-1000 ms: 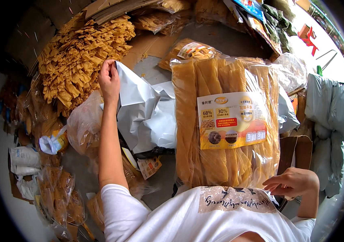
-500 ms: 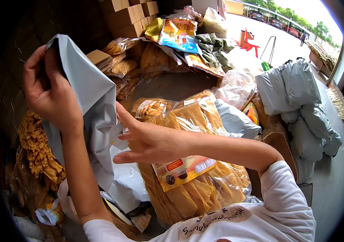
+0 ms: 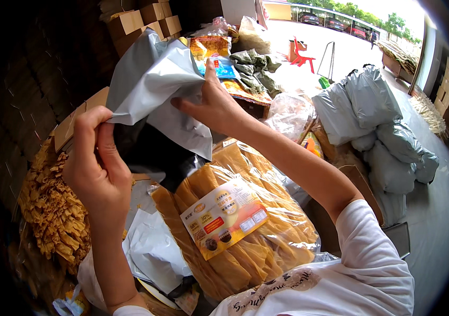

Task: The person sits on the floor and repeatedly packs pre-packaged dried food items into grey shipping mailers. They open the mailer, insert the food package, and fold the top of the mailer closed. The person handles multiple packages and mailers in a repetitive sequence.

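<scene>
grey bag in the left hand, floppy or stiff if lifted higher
The grey bag looks floppy, creasing and folding beyond the pinch of the left hand. It is probably light, its film edges looking thin. Its glossy surface may be somewhat slippery.

Two bare hands, one left hand (image 3: pixel 100 163) and one right hand (image 3: pixel 211 102); one open-mouthed grey plastic bag (image 3: pixel 156 73); one large clear packet (image 3: pixel 288 239) of yellow-brown dried sheets with one printed label (image 3: pixel 224 217); one heap of dried strips (image 3: pixel 58 210); at least four stuffed grey parcels (image 3: pixel 372 100); at least three stacked cardboard boxes (image 3: pixel 125 22); one red chair (image 3: pixel 301 55); one crumpled dark green sack (image 3: pixel 256 66); at least three parked cars (image 3: pixel 335 23); one distant person (image 3: pixel 373 39), the strips too tangled to count
</scene>
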`<control>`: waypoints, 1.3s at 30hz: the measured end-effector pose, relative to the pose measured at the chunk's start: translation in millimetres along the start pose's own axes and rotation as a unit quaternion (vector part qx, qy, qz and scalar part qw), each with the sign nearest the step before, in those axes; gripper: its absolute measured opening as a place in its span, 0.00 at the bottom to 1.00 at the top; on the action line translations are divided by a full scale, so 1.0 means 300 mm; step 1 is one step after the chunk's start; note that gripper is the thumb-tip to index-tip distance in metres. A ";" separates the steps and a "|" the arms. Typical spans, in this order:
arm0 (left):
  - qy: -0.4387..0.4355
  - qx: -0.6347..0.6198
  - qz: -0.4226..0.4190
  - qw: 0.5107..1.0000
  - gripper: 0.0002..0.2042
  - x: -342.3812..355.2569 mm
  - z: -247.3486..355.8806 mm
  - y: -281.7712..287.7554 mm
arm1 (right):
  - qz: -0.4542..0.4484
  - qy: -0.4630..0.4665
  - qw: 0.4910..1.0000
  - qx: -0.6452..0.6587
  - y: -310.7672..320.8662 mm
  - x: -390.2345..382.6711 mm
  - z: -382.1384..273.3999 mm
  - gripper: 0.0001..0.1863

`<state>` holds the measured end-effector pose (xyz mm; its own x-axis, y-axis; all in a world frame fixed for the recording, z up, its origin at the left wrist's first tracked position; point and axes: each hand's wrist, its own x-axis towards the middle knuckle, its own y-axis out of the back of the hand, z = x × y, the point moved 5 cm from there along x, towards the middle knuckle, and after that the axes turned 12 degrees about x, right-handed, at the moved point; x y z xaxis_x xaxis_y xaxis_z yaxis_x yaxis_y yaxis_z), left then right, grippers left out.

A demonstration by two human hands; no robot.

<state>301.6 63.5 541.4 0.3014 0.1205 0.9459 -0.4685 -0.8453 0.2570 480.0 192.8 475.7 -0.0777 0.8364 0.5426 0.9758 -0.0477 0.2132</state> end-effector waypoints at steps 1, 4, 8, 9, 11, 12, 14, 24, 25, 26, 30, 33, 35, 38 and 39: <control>0.028 -0.012 -0.057 0.998 0.04 -0.006 -0.008 -0.025 | 0.032 0.094 0.995 -0.026 0.001 -0.024 -0.021 0.62; 0.077 -0.076 -0.111 0.988 0.03 -0.029 0.024 -0.127 | 0.042 0.186 0.977 -0.092 0.000 -0.140 -0.114 0.66; 0.057 -0.113 -0.152 0.980 0.03 -0.029 0.069 -0.184 | 0.007 0.239 0.954 -0.182 -0.044 -0.203 -0.150 0.65; 0.049 -0.120 -0.166 0.978 0.03 -0.032 0.073 -0.198 | 0.005 0.222 0.955 -0.197 -0.043 -0.199 -0.130 0.63; 0.062 -0.135 -0.151 0.977 0.02 -0.043 0.055 -0.210 | -0.002 0.190 0.955 -0.228 -0.024 -0.179 -0.074 0.61; 0.078 -0.147 -0.154 0.974 0.02 -0.049 0.040 -0.215 | 0.014 0.179 0.946 -0.269 -0.003 -0.166 -0.040 0.58; 0.139 -0.190 -0.163 0.958 0.01 -0.062 0.012 -0.213 | 0.023 0.148 0.938 -0.314 0.035 -0.135 0.016 0.47; 0.183 -0.335 -0.183 0.906 0.04 -0.091 -0.012 -0.323 | -0.027 0.139 0.968 -0.205 -0.034 -0.199 -0.050 0.57; 0.182 -0.337 -0.187 0.905 0.04 -0.093 -0.009 -0.326 | -0.008 0.164 0.968 -0.188 -0.014 -0.184 -0.016 0.48; 0.182 -0.341 -0.191 0.902 0.05 -0.096 -0.007 -0.330 | -0.016 0.179 0.962 -0.207 0.011 -0.171 0.006 0.42; 0.173 -0.272 -0.209 0.923 0.07 -0.128 -0.043 -0.306 | -0.030 0.176 0.958 -0.226 0.104 -0.141 0.048 0.21; 0.127 -0.222 -0.219 0.942 0.11 -0.166 -0.031 -0.299 | 0.008 0.105 0.952 -0.289 0.173 -0.122 0.081 0.13; 0.089 -0.158 -0.207 0.961 0.14 -0.188 -0.018 -0.305 | 0.016 0.141 0.940 -0.310 0.203 -0.119 0.087 0.13; 0.045 -0.011 -0.174 0.984 0.18 -0.216 -0.013 -0.317 | 0.027 0.142 0.939 -0.312 0.241 -0.113 0.064 0.13; 0.065 0.012 -0.195 0.979 0.17 -0.236 -0.037 -0.324 | 0.031 0.125 0.938 -0.323 0.249 -0.114 0.048 0.12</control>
<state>316.6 142.9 451.5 0.3450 0.4996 0.7946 -0.3182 -0.7342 0.5997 558.5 168.4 461.4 -0.1492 0.6710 0.7263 0.6586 -0.4805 0.5791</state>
